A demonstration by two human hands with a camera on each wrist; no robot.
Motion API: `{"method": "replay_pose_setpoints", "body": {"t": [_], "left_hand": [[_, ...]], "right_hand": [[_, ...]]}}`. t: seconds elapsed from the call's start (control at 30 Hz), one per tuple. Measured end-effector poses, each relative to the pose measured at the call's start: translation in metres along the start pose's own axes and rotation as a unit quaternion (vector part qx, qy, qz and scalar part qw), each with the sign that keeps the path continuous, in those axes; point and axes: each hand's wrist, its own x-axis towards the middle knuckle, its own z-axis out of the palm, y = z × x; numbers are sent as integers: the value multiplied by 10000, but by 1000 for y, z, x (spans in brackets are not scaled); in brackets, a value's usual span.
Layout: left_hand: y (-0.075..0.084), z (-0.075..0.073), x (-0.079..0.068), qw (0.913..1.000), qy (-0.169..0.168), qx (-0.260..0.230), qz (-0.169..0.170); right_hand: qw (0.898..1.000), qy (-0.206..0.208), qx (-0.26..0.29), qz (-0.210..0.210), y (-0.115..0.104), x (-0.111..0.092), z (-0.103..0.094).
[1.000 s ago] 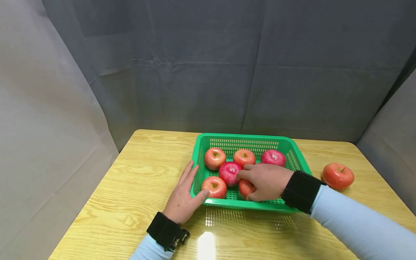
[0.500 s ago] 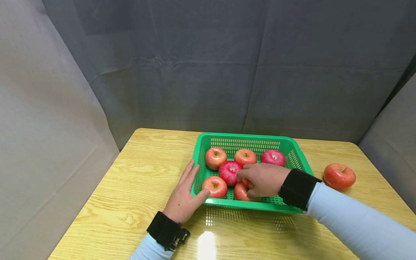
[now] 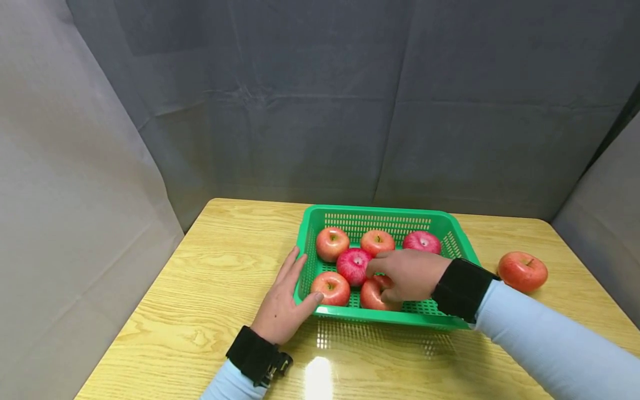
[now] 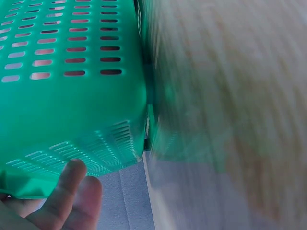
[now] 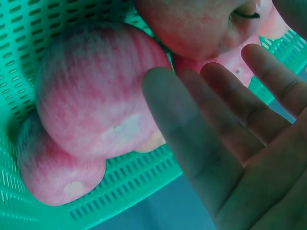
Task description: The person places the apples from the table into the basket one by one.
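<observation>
A green plastic basket [image 3: 380,316] holds several apples on the table. My left hand [image 3: 280,311] lies at its near left corner, fingers extended along the left side and thumb at the front rim; in the left wrist view the fingers [image 4: 62,201] are by the perforated wall. My right hand [image 3: 412,273] is over the basket, its fingers and thumb over a red apple [image 3: 372,294] at the front middle. In the right wrist view the right fingers [image 5: 223,86] look loosely extended. A dark pink apple [image 3: 353,268] sits by the fingertips, and another red apple [image 3: 330,289] lies front left.
Along the basket's back are two light red apples [image 3: 332,244] and a dark pink apple [image 3: 422,242]. One more loose apple [image 3: 522,271] rests on the wooden table [image 3: 200,289], right of the basket. Grey cloth [image 3: 310,105] hangs behind the table.
The front middle apple shifted left with my right hand over it during the first half second. Since then the right hand has moved slightly right. My left hand stays in place.
</observation>
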Motion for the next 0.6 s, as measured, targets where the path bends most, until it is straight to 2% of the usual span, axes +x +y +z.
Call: {"method": "replay_pose_setpoints", "body": {"t": [0.3,0.6], "left_hand": [[0,0,-1,10000,-3,-49,-26],[-2,1,0,9997,114,33,194]], "right_hand": [[9995,171,79,257,16,-14,-9],[9969,187,290,714,43,-42,-9]]}}
